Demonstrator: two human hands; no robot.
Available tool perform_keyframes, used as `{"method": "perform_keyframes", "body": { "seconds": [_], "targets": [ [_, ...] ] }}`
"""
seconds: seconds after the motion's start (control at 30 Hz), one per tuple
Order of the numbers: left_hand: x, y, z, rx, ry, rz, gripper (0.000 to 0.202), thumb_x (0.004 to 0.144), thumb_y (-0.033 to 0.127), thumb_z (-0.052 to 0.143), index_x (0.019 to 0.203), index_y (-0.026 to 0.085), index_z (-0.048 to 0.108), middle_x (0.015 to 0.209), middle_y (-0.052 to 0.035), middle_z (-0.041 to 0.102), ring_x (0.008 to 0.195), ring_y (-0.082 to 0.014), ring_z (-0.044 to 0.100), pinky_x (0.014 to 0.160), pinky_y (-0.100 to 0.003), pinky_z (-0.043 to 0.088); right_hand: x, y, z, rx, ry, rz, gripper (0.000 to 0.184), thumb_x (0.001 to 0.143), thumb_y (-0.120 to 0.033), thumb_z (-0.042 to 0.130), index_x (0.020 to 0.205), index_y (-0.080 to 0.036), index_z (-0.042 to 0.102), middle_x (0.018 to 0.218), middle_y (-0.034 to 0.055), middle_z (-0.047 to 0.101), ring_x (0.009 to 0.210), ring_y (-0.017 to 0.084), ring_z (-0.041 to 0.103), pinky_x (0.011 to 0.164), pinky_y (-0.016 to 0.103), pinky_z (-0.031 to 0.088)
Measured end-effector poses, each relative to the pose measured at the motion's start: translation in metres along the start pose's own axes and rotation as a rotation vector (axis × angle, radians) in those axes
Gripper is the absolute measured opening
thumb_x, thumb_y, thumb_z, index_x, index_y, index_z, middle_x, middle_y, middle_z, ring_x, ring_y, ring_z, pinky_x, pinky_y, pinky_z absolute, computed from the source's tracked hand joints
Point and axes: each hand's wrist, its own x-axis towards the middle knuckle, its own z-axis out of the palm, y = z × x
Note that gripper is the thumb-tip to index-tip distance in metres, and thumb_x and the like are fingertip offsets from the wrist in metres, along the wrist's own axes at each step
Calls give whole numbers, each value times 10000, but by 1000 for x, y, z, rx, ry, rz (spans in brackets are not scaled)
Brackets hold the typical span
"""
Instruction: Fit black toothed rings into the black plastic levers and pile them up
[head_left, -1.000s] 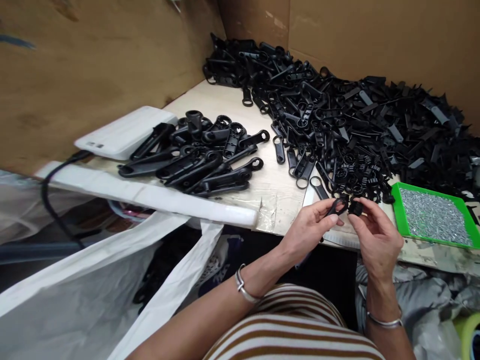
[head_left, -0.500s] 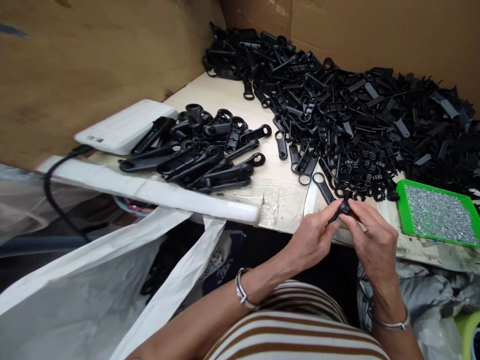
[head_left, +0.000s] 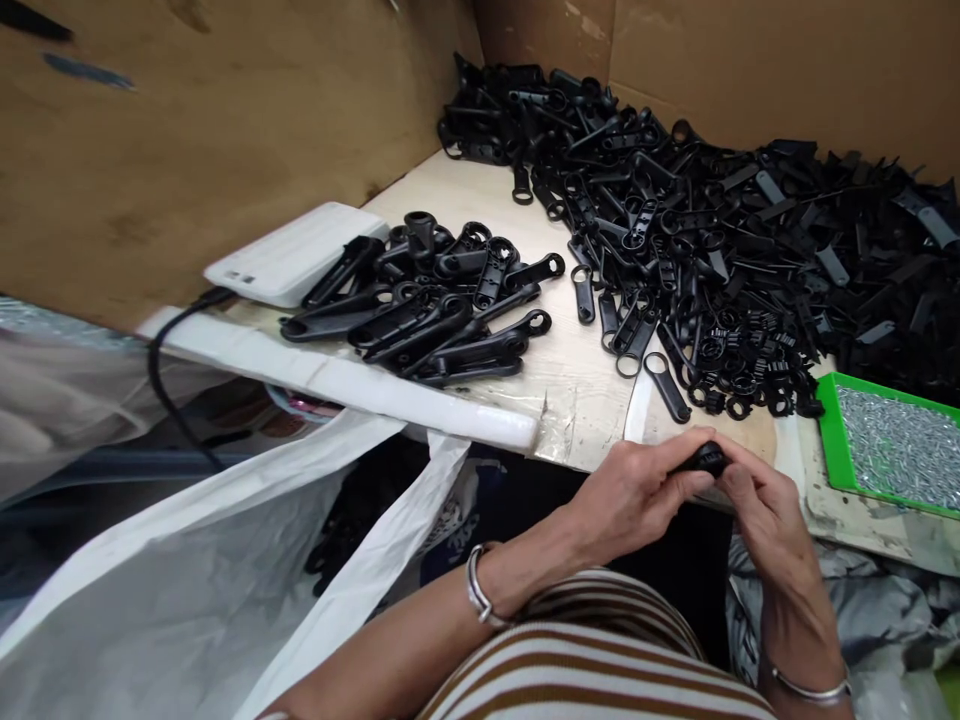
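My left hand [head_left: 634, 495] and my right hand [head_left: 757, 500] meet at the table's near edge, both with fingers closed round one small black plastic part [head_left: 703, 460]. Just beyond them lies a loose black loop-ended strip [head_left: 665, 385]. A big heap of black plastic strips and rings [head_left: 750, 240] covers the table's back and right. A smaller pile of longer black handles [head_left: 442, 305] lies to the left of my hands.
A green tray of small silver screws [head_left: 892, 445] sits at the right. A white flat box [head_left: 296, 255] with a black cable lies at the left on the wooden table [head_left: 570, 380]. White plastic bags [head_left: 225, 570] hang below. Cardboard walls stand behind.
My hands have brought two black pieces together and pressed them into one, then lowered them toward the table's edge. The camera has shifted a little left.
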Motion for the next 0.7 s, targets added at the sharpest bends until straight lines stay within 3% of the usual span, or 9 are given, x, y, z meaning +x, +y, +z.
{"method": "perform_keyframes", "body": {
  "seconds": [0.1,0.2,0.3,0.4,0.53,0.6,0.7],
  "targets": [
    [-3,-5,3,0,40,-55,414,948,294,463,1309,127,578,511,36,594,452,-121,549,542,-215,467,6,-5,16,-45,-1,44,399,941,-489,495,982,-201,768,736,16,735,663,177,671,602,274,550],
    [-5,-6,-7,93,89,-59,406,953,295,459,1301,130,589,575,8,655,492,-134,594,545,-221,476,17,-13,31,-51,-30,14,420,956,-486,463,897,-195,760,641,-3,690,597,162,644,556,257,525],
    [-7,-3,-33,392,185,79,387,970,294,437,1290,156,602,777,-47,745,615,-155,667,608,-240,500,30,-19,38,-150,-39,-154,356,974,-432,459,993,-208,734,832,27,743,770,184,688,713,293,555],
    [-9,-4,-68,841,397,133,360,969,301,447,1243,161,635,923,-99,760,763,-216,703,708,-319,517,40,-18,39,-512,79,-346,284,966,-351,508,1120,-190,683,1075,95,722,982,233,648,881,365,515],
    [-9,-18,-109,1125,507,0,323,970,274,441,1227,213,627,1216,-130,688,1209,-319,584,995,-513,419,43,-13,42,-987,92,-348,166,908,-265,610,1040,-185,671,1053,113,693,939,254,605,707,340,500],
    [-7,-23,-122,1161,510,-100,341,988,286,395,1256,236,599,1325,-136,622,1332,-344,467,1068,-611,304,42,-11,43,-1046,78,-327,119,902,-234,615,1003,-192,663,992,96,687,899,240,600,646,318,481],
    [0,-19,-133,1141,529,-223,417,1015,316,296,1325,180,538,1447,-185,499,1416,-388,328,1073,-721,175,37,-7,40,-981,102,-351,110,927,-205,565,979,-181,659,950,93,686,879,226,609,705,326,500]
  ]
}}
